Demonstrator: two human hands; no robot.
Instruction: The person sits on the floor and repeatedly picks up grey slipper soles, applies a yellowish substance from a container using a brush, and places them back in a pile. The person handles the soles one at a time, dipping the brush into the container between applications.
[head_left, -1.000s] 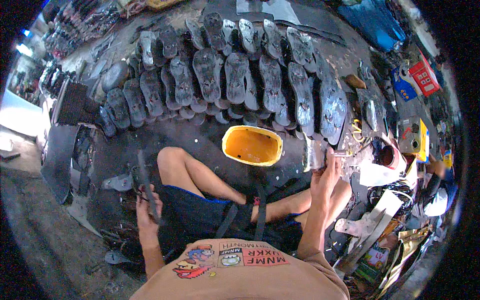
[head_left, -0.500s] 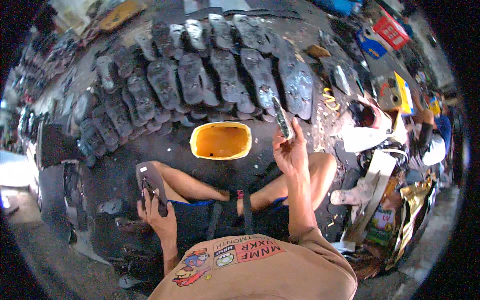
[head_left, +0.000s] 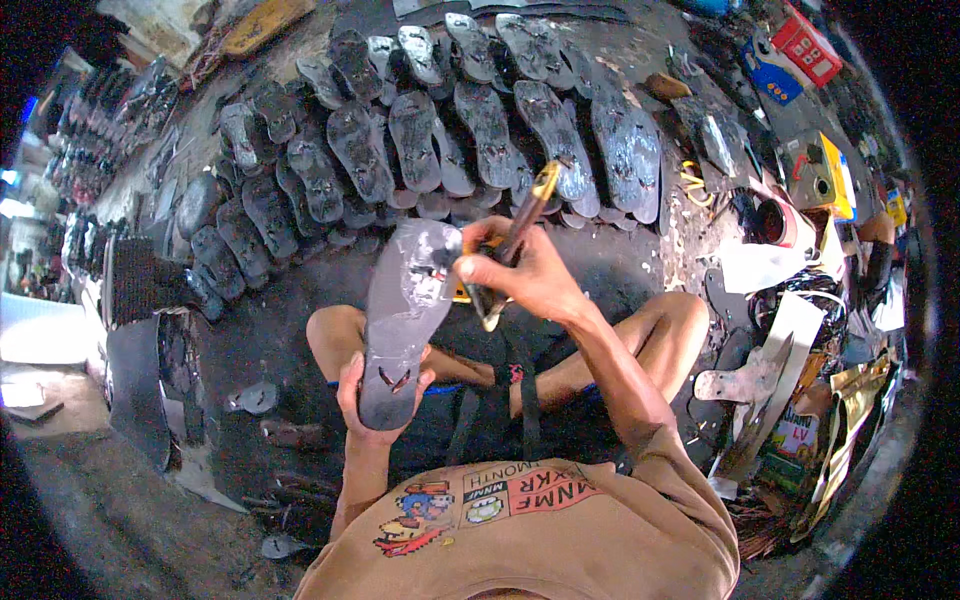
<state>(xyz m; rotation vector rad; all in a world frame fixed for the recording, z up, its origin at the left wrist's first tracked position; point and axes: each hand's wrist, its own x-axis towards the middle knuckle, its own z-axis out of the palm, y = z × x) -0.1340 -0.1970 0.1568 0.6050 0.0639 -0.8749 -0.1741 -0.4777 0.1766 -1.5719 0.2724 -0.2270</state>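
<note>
On the dark floor (head_left: 280, 335) of a cluttered workshop, a seated person's left hand (head_left: 377, 434) grips one grey sandal sole (head_left: 395, 310) by its lower end, fingers and thumb at opposite edges. The right hand (head_left: 525, 272) closes around one dark-handled brush (head_left: 527, 215) beside the sole's upper end. The sole looks light, firm yet slightly flexible and hard to break; its glossy upper patch is probably wet and slippery, making the dry lower edges the better hold. One yellow tub (head_left: 461, 293) sits partly hidden behind the hands. Beyond them spread more than a dozen stacked soles (head_left: 415, 140), overlapping too much for an exact count; far to the right hand's right stand one red box (head_left: 806, 46) and one blue box (head_left: 770, 72).
</note>
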